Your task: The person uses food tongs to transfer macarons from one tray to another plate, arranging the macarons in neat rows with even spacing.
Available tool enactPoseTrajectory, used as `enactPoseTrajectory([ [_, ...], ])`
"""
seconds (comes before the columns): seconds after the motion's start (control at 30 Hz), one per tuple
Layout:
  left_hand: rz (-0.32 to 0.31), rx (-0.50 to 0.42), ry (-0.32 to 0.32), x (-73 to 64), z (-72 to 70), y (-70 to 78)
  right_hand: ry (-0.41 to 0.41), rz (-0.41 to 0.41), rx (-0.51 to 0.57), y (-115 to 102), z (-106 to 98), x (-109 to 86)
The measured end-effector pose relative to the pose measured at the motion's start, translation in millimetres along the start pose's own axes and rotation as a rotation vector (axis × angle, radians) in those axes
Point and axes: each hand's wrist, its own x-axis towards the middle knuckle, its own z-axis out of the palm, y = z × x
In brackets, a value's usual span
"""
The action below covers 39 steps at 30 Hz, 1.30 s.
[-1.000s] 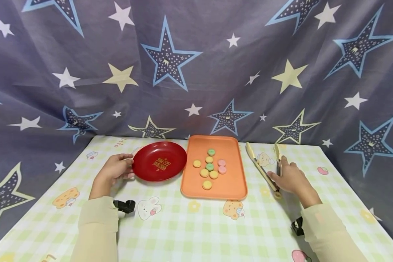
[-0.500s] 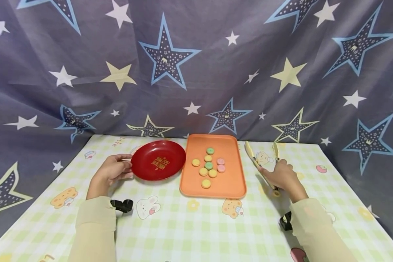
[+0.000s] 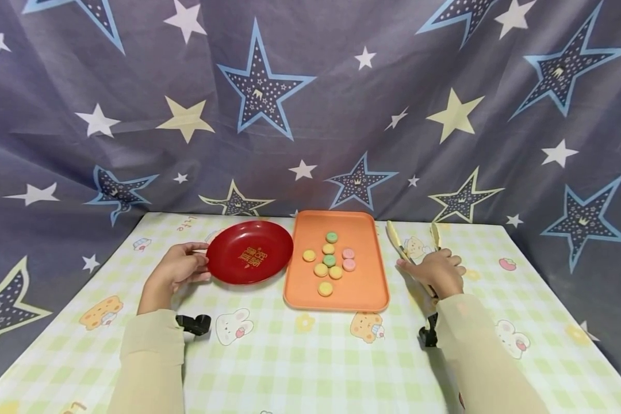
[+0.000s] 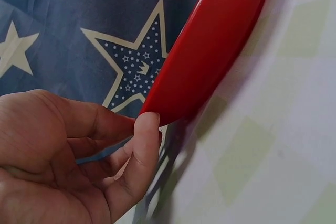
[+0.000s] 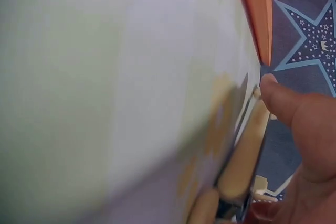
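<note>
My left hand [image 3: 180,268] pinches the left rim of a red plate [image 3: 233,267] with gold characters in its middle. In the left wrist view the red plate [image 4: 210,51] slants away from the fingertips, its rim between thumb and fingers. On the right, my right hand [image 3: 437,271] is over a pair of tongs [image 3: 395,234] that lies with its arms spread. The thumb is stretched out along the left arm of the tongs [image 5: 245,153] in the right wrist view. The other fingers are mostly hidden there; in the head view they spread to the right.
Right of the plate lies an orange tray [image 3: 367,293] holding several yellow, green and pink macarons [image 3: 329,260]. A checked cloth [image 3: 310,368] covers the table. Behind its far edge hangs a dark curtain [image 3: 310,34] with stars.
My right hand has moved left from beside the tongs' right arm to over the tongs, the thumb reaching further left. The left hand and the plate look unchanged.
</note>
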Motion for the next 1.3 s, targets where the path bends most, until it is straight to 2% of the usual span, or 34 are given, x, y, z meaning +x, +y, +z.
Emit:
enactPoseTrajectory([
  [0.37, 0.000, 0.007, 0.008, 0.4, 1.0, 0.3, 0.085, 0.139, 0.176, -7.0, 10.8, 8.3],
  [0.57, -0.007, 0.011, 0.014, 0.0, 1.5, 0.7, 0.100, 0.138, 0.220, -5.2, 9.6, 11.4],
  [0.67, -0.009, 0.006, 0.012, 0.1, 0.9, 0.2, 0.124, 0.113, 0.215, -4.6, 6.3, 13.2],
  [0.77, -0.009, 0.004, 0.014, -0.1, 0.3, -0.2, 0.185, 0.071, 0.185, -6.2, 2.5, 15.9],
  [1.07, -0.029, 0.013, 0.029, 0.6, 0.7, 0.8, 0.397, -0.147, 0.069, -12.0, -4.9, 18.2],
  [1.17, -0.032, 0.014, 0.031, 1.3, 1.2, 0.9, 0.438, -0.210, 0.028, -13.3, -6.3, 16.5],
  [1.3, -0.028, 0.015, 0.032, 2.1, 2.5, 1.1, 0.451, -0.270, 0.000, -14.1, -8.1, 12.9],
])
